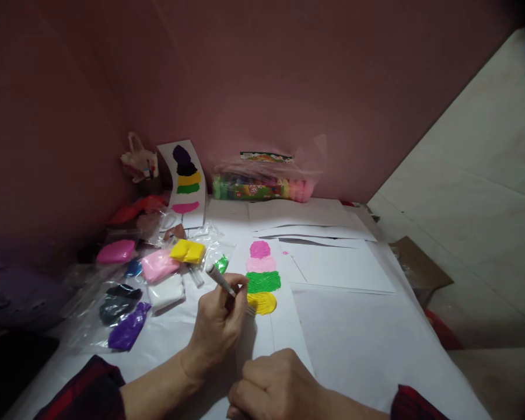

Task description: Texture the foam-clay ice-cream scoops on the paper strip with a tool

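A white paper strip bears stacked clay patches: magenta, light pink, green and yellow. My left hand is closed around a grey-white pen, its fingers beside the left edge of the yellow and green patches. The pen's tip is hidden behind the fingers. My right hand rests curled on the lower part of the paper, knuckles up; whether it holds anything is hidden.
Bagged clay lies at the left: yellow, pink, white, purple. A painted-looking sample card leans against the wall near a clay pack. White sheets and a thin stick lie right.
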`<state>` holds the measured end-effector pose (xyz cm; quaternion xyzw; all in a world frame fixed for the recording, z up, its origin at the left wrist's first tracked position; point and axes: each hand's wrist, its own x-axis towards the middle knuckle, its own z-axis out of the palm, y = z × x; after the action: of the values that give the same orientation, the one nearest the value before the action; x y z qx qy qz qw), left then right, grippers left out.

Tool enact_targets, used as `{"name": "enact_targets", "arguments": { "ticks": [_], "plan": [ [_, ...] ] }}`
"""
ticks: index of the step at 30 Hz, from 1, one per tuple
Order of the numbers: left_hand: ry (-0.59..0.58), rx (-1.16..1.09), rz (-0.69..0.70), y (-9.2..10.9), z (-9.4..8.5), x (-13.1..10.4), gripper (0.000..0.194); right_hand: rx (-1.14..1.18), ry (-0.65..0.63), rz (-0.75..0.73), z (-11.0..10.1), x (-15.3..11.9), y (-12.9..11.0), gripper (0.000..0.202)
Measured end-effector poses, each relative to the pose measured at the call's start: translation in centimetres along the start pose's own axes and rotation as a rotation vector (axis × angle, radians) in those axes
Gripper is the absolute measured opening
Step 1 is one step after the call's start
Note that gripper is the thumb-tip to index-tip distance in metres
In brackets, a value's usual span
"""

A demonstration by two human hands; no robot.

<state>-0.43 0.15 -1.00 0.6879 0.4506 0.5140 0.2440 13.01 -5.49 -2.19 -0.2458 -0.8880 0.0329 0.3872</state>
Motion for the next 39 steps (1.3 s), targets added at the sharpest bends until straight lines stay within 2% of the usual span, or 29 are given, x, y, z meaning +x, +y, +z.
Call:
{"name": "enact_targets", "arguments": {
  "ticks": [4, 14, 22, 30, 39],
  "plan": [
    [-0.013, 0.022, -0.006, -0.04, 0.06, 0.12, 0.011, -0.003, 0.007, 0.008, -0.03, 0.14, -0.03, 0.055],
    [-0.01, 0.072, 0.025, 0.2, -0.17, 0.19, 0.01, -0.031, -0.054, -0.006, 0.02, -0.3, 0.19, 0.045],
    [0.009, 0.086, 0.037, 0.27, -0.13, 0.34, 0.01, -0.019, -0.003, 0.003, 0.01, 0.06, 0.01, 0.053],
    [-0.011, 0.035, 0.007, 0.14, -0.4, 0.03, 0.009, -0.032, 0.013, -0.011, 0.52, -0.12, 0.04, 0.051],
    [-0.033, 0.023, -0.041, -0.26, -0.36, -0.17, 0.011, -0.018, -0.027, -0.005, 0.75, -0.34, -0.13, 0.044]
  ]
}}
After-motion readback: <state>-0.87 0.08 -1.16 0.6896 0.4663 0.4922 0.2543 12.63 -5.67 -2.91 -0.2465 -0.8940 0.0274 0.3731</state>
